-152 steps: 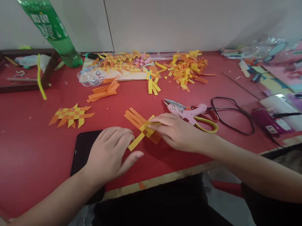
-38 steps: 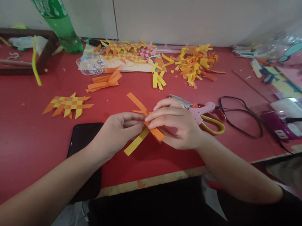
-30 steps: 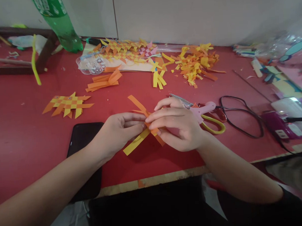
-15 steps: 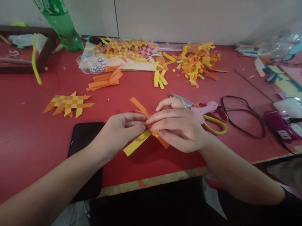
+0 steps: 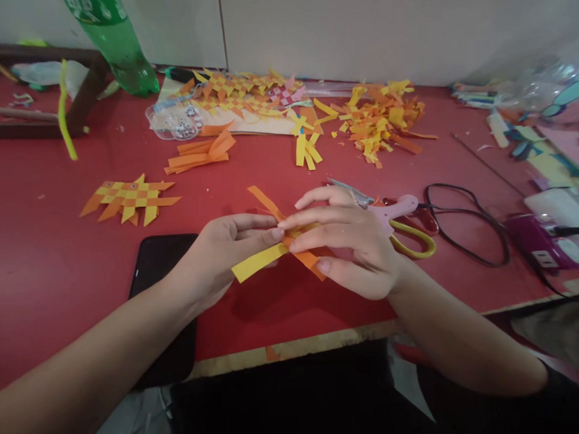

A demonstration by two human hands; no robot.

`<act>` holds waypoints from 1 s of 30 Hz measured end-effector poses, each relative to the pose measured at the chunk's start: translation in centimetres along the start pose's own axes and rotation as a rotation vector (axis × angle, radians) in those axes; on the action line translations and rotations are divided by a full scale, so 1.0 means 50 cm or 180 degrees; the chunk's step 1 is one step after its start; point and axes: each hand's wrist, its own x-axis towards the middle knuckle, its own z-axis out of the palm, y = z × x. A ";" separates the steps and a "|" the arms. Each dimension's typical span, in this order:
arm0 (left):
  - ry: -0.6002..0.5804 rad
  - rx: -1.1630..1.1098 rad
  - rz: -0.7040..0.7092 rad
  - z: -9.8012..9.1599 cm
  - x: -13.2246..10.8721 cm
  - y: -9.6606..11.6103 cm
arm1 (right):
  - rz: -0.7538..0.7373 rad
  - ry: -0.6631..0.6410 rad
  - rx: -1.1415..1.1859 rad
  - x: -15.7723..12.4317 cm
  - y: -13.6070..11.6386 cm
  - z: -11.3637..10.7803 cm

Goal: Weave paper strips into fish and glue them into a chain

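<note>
Both hands meet over the red table [image 5: 57, 278], a little above its surface. My left hand [image 5: 221, 249] pinches a crossed bundle of paper strips: a yellow strip [image 5: 253, 264] sticks out toward me and orange strips [image 5: 264, 201] point away. My right hand [image 5: 345, 240] holds the same bundle from the right, fingers closed over it, with an orange end [image 5: 310, 262] showing below the fingers. The middle of the bundle is hidden by my fingers.
A black phone [image 5: 163, 293] lies under my left forearm. Pink-handled scissors [image 5: 395, 215] and a black cable [image 5: 462, 219] lie right of my hands. A woven orange-yellow piece [image 5: 130, 198], loose strips [image 5: 203, 153], a scrap pile [image 5: 376, 120] and a green bottle [image 5: 116, 42] sit farther back.
The strip bundle, flat on the table five seconds ago, is now lifted between both hands. Over the last second the yellow strip has tilted flatter and the right fingers have shifted on the bundle.
</note>
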 end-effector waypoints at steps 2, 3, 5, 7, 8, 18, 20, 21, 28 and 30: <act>0.0127 -0.0033 0.0050 0.000 -0.001 0.001 | 0.0184 0.0385 -0.0097 -0.003 -0.004 0.003; 0.0200 -0.0050 0.0094 0.001 -0.001 0.003 | 0.0379 0.0664 -0.0154 -0.005 -0.005 0.005; 0.0332 -0.0093 0.0207 0.001 -0.002 0.006 | 0.0886 0.1260 -0.0156 -0.010 -0.004 0.014; 0.0472 -0.0147 0.0337 0.001 -0.002 0.010 | 0.1358 0.1569 0.0150 -0.014 0.001 0.024; 0.0542 -0.0188 0.0406 0.002 -0.002 0.011 | 0.1540 0.1589 0.0407 -0.015 0.004 0.030; 0.0735 -0.0453 0.0692 0.000 0.002 0.010 | 0.2335 0.1027 0.2225 -0.003 -0.021 0.050; 0.0715 -0.0498 0.0696 0.000 0.002 0.010 | 0.2379 0.1144 0.2029 0.000 -0.024 0.045; 0.0698 -0.0503 0.0693 0.000 0.002 0.010 | 0.2374 0.1167 0.1927 0.001 -0.024 0.042; 0.0513 -0.0358 0.0564 -0.002 0.004 0.007 | 0.2275 0.1156 0.1638 0.000 -0.023 0.040; 0.0572 -0.0381 0.0580 -0.003 0.004 0.006 | 0.2225 0.1177 0.1587 0.000 -0.023 0.039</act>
